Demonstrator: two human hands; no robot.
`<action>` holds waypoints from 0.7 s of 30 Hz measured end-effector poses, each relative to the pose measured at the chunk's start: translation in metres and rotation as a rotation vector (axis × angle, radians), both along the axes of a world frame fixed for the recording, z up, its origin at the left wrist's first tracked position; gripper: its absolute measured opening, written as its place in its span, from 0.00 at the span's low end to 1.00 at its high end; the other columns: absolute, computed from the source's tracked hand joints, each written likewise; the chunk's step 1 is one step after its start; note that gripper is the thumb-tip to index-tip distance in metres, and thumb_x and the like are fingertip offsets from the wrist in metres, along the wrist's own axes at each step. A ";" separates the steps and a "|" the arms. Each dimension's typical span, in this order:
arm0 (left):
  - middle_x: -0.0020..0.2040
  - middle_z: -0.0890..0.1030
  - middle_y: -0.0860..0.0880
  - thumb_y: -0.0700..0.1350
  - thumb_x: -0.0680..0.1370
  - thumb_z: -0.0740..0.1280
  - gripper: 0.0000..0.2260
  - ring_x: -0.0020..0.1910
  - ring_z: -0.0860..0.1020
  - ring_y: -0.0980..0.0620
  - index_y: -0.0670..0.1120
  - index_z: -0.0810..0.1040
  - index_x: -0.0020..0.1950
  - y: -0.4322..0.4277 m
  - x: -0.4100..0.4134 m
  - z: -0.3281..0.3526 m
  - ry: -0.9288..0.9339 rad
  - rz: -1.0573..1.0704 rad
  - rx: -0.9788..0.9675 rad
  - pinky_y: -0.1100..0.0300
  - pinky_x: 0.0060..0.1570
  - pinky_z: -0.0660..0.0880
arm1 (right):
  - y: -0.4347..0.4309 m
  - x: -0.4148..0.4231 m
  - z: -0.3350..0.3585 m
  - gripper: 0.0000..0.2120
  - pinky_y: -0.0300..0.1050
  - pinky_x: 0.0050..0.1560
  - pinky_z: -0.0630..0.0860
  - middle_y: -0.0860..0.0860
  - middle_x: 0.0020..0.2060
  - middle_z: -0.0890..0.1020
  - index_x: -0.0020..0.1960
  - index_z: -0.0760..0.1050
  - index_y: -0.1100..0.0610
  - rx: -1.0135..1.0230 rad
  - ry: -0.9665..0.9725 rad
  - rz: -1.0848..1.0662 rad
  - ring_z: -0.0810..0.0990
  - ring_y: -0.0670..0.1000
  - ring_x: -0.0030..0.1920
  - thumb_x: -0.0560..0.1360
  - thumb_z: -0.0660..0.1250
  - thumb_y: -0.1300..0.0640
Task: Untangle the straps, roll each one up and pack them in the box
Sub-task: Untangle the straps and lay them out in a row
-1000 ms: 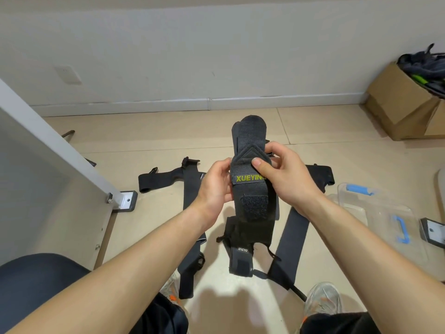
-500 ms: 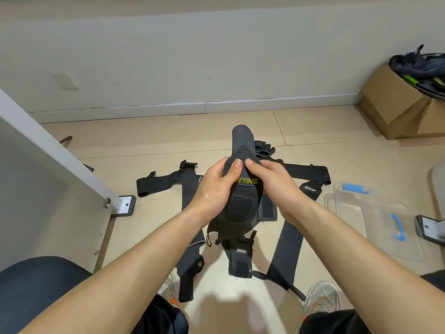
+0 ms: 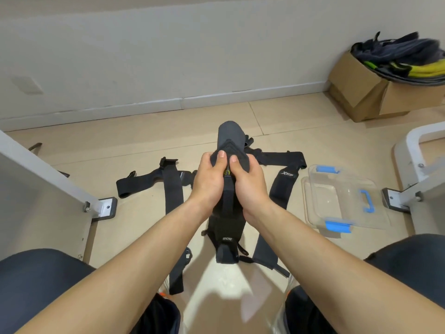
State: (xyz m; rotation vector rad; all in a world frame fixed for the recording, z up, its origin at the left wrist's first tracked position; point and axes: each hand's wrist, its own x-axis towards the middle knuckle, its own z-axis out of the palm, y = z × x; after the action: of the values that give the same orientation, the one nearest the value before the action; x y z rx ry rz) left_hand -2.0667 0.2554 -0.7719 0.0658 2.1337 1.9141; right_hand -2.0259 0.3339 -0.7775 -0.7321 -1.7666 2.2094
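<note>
A black strap (image 3: 230,138) with yellow lettering stands upright in front of me, its lower end (image 3: 226,242) hanging down toward the floor. My left hand (image 3: 209,182) and my right hand (image 3: 248,186) grip its middle from both sides, thumbs pressed together on its front. Several more black straps lie on the tiled floor behind: one (image 3: 172,196) to the left, another (image 3: 284,182) to the right. A clear plastic box (image 3: 342,198) with blue latches sits on the floor to the right.
A white furniture panel (image 3: 43,179) with a metal foot stands at the left. A white frame (image 3: 414,169) stands at the right. A cardboard box (image 3: 366,90) heaped with dark straps sits by the far wall. My knees fill the lower corners.
My hands have closed in around the strap's middle, squeezing it narrower and covering most of the yellow lettering. The strap has sunk a little lower.
</note>
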 end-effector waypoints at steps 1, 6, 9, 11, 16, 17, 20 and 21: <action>0.56 0.81 0.53 0.56 0.85 0.59 0.14 0.57 0.79 0.53 0.49 0.72 0.64 0.004 0.001 -0.001 -0.005 -0.008 -0.017 0.56 0.56 0.75 | 0.005 0.001 -0.001 0.10 0.58 0.65 0.78 0.48 0.54 0.86 0.62 0.77 0.50 0.005 0.005 -0.003 0.84 0.50 0.58 0.83 0.64 0.50; 0.61 0.79 0.52 0.62 0.81 0.63 0.21 0.63 0.78 0.52 0.50 0.68 0.67 0.014 -0.001 -0.009 -0.129 -0.166 0.034 0.56 0.63 0.74 | 0.038 0.000 -0.008 0.10 0.55 0.65 0.78 0.49 0.56 0.85 0.63 0.76 0.53 0.087 0.012 0.010 0.83 0.48 0.58 0.84 0.64 0.54; 0.60 0.84 0.49 0.56 0.79 0.71 0.19 0.60 0.83 0.51 0.49 0.77 0.66 0.015 0.004 -0.037 -0.235 -0.388 0.026 0.53 0.65 0.77 | 0.067 -0.013 -0.009 0.07 0.54 0.56 0.82 0.53 0.53 0.85 0.60 0.76 0.55 -0.053 0.054 -0.120 0.85 0.53 0.54 0.84 0.65 0.55; 0.55 0.86 0.49 0.49 0.79 0.72 0.10 0.55 0.85 0.50 0.50 0.81 0.60 0.019 0.010 -0.063 -0.242 -0.448 -0.079 0.51 0.62 0.79 | 0.087 -0.024 -0.015 0.06 0.53 0.53 0.83 0.54 0.52 0.85 0.59 0.76 0.54 -0.085 0.053 -0.175 0.85 0.54 0.52 0.84 0.65 0.55; 0.55 0.86 0.51 0.52 0.79 0.73 0.07 0.55 0.84 0.50 0.54 0.81 0.55 0.026 0.013 -0.133 -0.347 -0.472 -0.237 0.46 0.63 0.79 | 0.126 -0.053 -0.058 0.15 0.62 0.62 0.80 0.53 0.59 0.84 0.63 0.76 0.52 -0.057 -0.038 -0.272 0.83 0.56 0.60 0.79 0.67 0.48; 0.56 0.86 0.52 0.52 0.79 0.72 0.08 0.56 0.83 0.51 0.53 0.81 0.57 0.027 0.013 -0.146 -0.349 -0.504 -0.285 0.47 0.64 0.78 | 0.133 -0.059 -0.069 0.17 0.62 0.62 0.80 0.53 0.60 0.83 0.64 0.76 0.52 -0.054 -0.066 -0.290 0.82 0.56 0.61 0.78 0.68 0.46; 0.61 0.83 0.53 0.57 0.79 0.69 0.18 0.61 0.80 0.51 0.51 0.78 0.67 0.030 0.012 -0.186 -0.394 -0.632 -0.427 0.47 0.68 0.75 | 0.160 -0.076 -0.105 0.20 0.62 0.61 0.80 0.53 0.62 0.82 0.67 0.74 0.51 -0.071 -0.126 -0.342 0.82 0.57 0.60 0.77 0.67 0.45; 0.63 0.81 0.53 0.60 0.79 0.69 0.22 0.63 0.78 0.50 0.52 0.76 0.70 0.030 0.011 -0.199 -0.437 -0.664 -0.450 0.47 0.69 0.74 | 0.169 -0.081 -0.116 0.21 0.62 0.61 0.80 0.53 0.63 0.81 0.68 0.73 0.52 -0.077 -0.143 -0.365 0.82 0.57 0.61 0.78 0.67 0.46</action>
State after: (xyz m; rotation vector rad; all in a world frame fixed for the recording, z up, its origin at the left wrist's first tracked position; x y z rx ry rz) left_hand -2.0559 0.2856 -0.9706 0.2124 1.8644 0.9551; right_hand -2.1070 0.5029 -0.8938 -1.1525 -1.4683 2.0280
